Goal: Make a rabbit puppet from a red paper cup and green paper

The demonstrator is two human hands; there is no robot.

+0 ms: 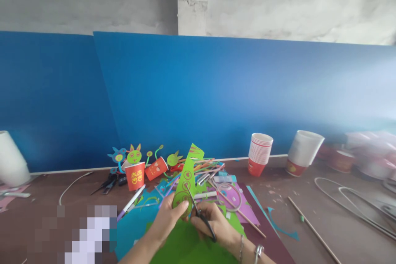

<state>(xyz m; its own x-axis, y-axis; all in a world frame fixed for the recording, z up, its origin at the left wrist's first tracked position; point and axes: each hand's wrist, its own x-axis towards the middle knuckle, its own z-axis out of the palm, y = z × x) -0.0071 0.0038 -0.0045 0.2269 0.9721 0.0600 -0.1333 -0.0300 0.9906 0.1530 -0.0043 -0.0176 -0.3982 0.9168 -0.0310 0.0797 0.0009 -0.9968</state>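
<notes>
My left hand (169, 219) pinches the lower end of a green paper strip (189, 179) with circles and hearts drawn on it. In my right hand (213, 220) are black-handled scissors (202, 216), their blades pointing up and left across the strip's right edge. Both hands are close together over a green sheet (185, 247), which lies on blue paper (131, 227). Behind them spreads a pile of coloured sticks (206, 167) and paper scraps. The fingertips of my right hand are partly hidden by the scissors.
Decorated red cups (135, 176) stand or lean behind to the left. Stacked paper cups (260, 152) and more cups (305, 152) stand at the back right. A thin rod (312, 229) and looped cables (355, 200) lie on the right. A blue panel (201, 95) rises behind the table.
</notes>
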